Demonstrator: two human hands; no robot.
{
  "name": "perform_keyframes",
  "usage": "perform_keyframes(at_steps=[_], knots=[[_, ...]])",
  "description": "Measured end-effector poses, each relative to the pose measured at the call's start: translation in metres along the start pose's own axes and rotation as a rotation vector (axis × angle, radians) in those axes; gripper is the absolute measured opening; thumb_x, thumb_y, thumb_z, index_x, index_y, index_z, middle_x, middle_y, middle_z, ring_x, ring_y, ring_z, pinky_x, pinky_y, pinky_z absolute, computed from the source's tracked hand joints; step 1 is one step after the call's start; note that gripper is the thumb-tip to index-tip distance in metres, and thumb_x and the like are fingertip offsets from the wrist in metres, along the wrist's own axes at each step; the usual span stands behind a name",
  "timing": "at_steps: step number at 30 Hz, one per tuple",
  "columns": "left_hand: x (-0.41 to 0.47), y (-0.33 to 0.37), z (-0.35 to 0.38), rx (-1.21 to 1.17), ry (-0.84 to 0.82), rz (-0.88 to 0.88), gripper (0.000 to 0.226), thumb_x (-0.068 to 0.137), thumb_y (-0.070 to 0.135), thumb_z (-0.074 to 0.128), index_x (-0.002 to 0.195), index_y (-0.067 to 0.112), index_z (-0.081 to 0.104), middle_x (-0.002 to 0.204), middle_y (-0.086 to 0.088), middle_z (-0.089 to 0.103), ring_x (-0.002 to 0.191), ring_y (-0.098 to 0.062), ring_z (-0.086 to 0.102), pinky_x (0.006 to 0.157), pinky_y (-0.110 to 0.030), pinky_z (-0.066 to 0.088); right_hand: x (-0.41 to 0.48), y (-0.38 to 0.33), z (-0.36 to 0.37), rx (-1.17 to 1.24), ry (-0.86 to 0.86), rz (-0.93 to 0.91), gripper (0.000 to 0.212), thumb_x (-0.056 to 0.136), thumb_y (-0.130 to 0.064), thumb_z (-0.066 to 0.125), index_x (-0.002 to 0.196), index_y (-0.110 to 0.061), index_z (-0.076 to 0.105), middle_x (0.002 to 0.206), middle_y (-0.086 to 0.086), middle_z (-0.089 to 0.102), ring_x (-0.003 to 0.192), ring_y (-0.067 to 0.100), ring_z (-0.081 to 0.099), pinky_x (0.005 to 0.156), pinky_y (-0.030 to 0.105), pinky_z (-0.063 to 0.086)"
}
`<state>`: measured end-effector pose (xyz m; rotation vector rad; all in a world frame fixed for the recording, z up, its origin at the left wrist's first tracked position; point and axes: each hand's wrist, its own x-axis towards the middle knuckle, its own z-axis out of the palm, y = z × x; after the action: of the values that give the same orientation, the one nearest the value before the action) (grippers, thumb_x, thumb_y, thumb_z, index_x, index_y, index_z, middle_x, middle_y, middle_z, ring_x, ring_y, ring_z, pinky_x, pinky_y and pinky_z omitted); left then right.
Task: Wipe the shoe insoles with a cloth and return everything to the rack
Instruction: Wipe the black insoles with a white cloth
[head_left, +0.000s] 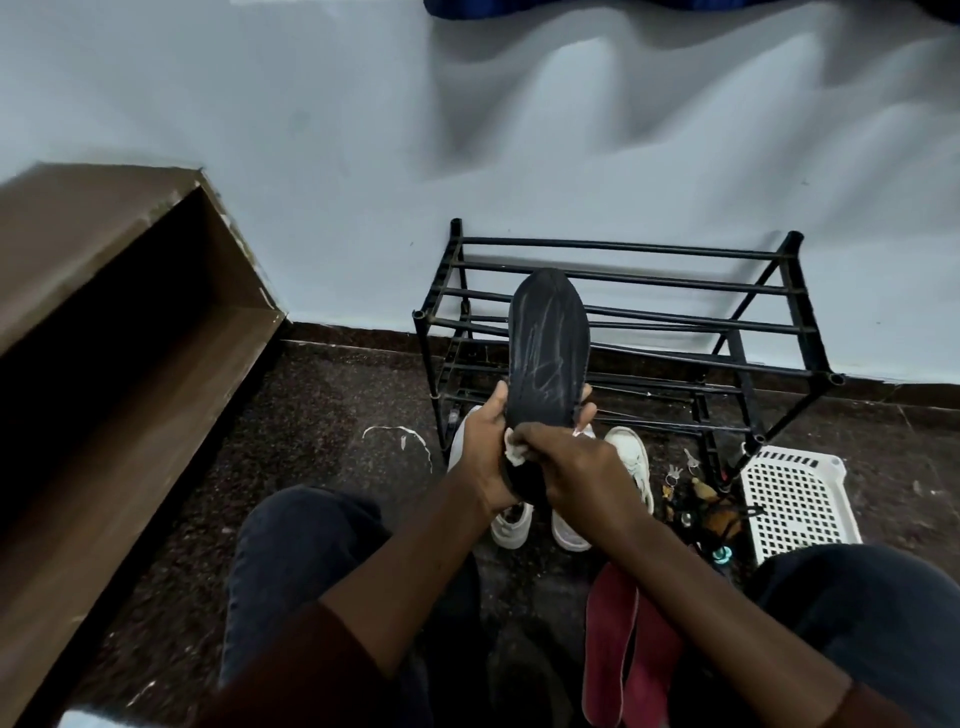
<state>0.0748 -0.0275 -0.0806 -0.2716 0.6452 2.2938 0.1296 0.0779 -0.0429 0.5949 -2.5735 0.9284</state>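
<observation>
A black insole with pale streaks stands upright in front of the black metal shoe rack. My left hand grips its lower half from behind, thumb and fingertips showing at both edges. My right hand presses a small white cloth against the insole's heel end; most of the cloth is hidden under the fingers. White shoes lie on the floor just beneath my hands. Two red insoles rest on the floor between my knees.
A white perforated basket stands on the floor at the rack's right foot, with keys and small items beside it. A brown wooden shelf unit fills the left side. The rack's bars hold nothing visible. The floor is dark speckled stone.
</observation>
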Motion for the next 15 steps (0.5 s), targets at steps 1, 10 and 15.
perform_keyframes(at_steps=[1,10,15], knots=[[0.001,0.000,-0.003,0.006,0.013,-0.004,0.072,0.096,0.056,0.032,0.142,0.002,0.040,0.145,-0.017,0.041,0.124,-0.032,0.050,0.109,-0.043,0.037,0.004,0.005,0.000,-0.016,0.003,-0.001,0.028,0.068,-0.001,0.055,0.091,-0.016,0.062,0.075,0.005,0.068,0.061,0.024,0.065,0.049,0.028,0.047],[0.005,0.009,-0.010,0.016,-0.035,0.017,0.075,0.094,0.057,0.031,0.143,0.000,0.035,0.138,-0.018,0.046,0.124,-0.032,0.049,0.106,-0.042,0.039,0.012,0.000,0.017,0.057,0.037,0.054,0.032,0.076,-0.009,0.048,0.100,-0.029,0.043,0.079,0.002,0.067,0.070,0.011,0.058,0.057,0.011,0.033],[0.005,0.023,-0.012,-0.023,-0.038,0.129,0.074,0.094,0.056,0.025,0.129,-0.002,0.054,0.130,-0.016,0.054,0.115,-0.029,0.056,0.086,-0.036,0.052,0.007,0.002,0.016,0.173,-0.078,-0.057,0.031,0.074,-0.009,0.041,0.096,-0.031,0.040,0.082,0.005,0.069,0.075,0.025,0.066,0.058,0.034,0.051]])
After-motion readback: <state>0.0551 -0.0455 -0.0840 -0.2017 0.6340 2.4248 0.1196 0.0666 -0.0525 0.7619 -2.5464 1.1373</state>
